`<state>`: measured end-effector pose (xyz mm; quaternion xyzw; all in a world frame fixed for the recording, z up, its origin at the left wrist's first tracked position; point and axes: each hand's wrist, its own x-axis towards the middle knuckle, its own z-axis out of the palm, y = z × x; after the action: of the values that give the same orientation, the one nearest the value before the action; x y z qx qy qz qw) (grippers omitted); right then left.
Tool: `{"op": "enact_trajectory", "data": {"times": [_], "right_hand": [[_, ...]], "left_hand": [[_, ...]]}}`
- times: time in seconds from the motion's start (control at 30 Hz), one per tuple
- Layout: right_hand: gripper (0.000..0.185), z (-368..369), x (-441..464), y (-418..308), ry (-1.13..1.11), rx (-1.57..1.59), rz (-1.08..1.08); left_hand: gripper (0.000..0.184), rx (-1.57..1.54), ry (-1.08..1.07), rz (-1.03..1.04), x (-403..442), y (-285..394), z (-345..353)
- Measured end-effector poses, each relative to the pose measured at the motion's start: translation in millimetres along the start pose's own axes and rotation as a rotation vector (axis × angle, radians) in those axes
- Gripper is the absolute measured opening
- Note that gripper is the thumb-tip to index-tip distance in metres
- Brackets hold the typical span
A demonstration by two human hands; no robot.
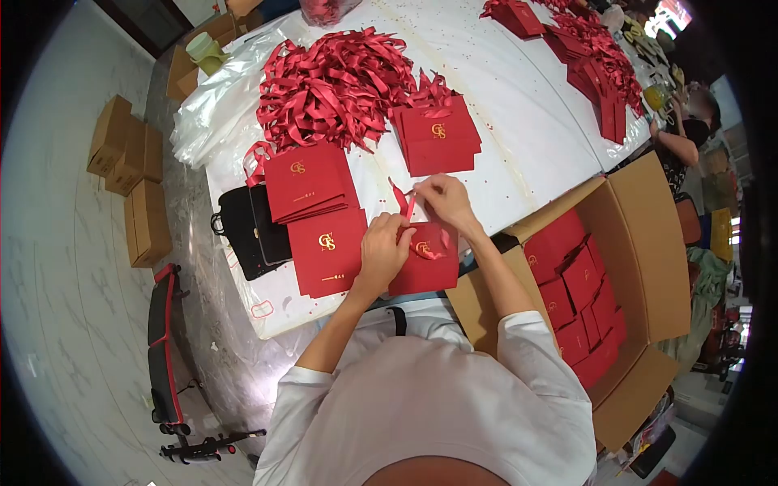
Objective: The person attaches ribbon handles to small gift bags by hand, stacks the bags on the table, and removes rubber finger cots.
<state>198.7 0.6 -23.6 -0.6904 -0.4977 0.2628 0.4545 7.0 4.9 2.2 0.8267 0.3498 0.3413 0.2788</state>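
Note:
A red card bag (423, 277) with a gold emblem lies at the table's front edge, close to my body. My left hand (384, 249) rests over its upper left side, fingers closed on a red ribbon (410, 209). Just above, my right hand (446, 200) pinches the same ribbon near its upper part. A loose length of ribbon drapes over the bag's front. To the left lie more red card bags (328, 251), and above them a stack of red bags (308, 180). Another stack (442, 138) sits beyond my hands.
A large heap of red ribbons (332, 85) covers the back of the white table (494, 105). An open cardboard box (648, 243) filled with red bags stands at my right. A black pouch (239, 231) lies left. Across the table, a person (685, 134) is beside more red bags.

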Motion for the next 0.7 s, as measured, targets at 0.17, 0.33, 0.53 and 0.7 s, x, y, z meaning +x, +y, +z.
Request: {"op": "enact_trajectory", "data": {"times": [0.17,0.33,0.53,0.7], "right_hand": [[0.029,-29.4,-1.2,-6.3,0.069,-0.012,0.153],[0.024,-20.3,-10.8,-28.1,-0.006,-0.193,0.102],[0.021,-3.8,-15.4,-16.0,0.032,-0.434,0.061],[0.018,-9.4,-20.8,-12.2,-0.013,-0.197,0.101]], "left_hand": [[0.015,-0.052,-0.005,-0.117,6.5,-16.3,-0.8],[0.017,0.095,-0.102,-0.172,31.9,-7.2,0.3],[0.018,0.163,-0.148,-0.169,36.7,-28.4,27.5],[0.01,-0.153,-0.093,-0.391,39.7,-23.2,24.0]]}}
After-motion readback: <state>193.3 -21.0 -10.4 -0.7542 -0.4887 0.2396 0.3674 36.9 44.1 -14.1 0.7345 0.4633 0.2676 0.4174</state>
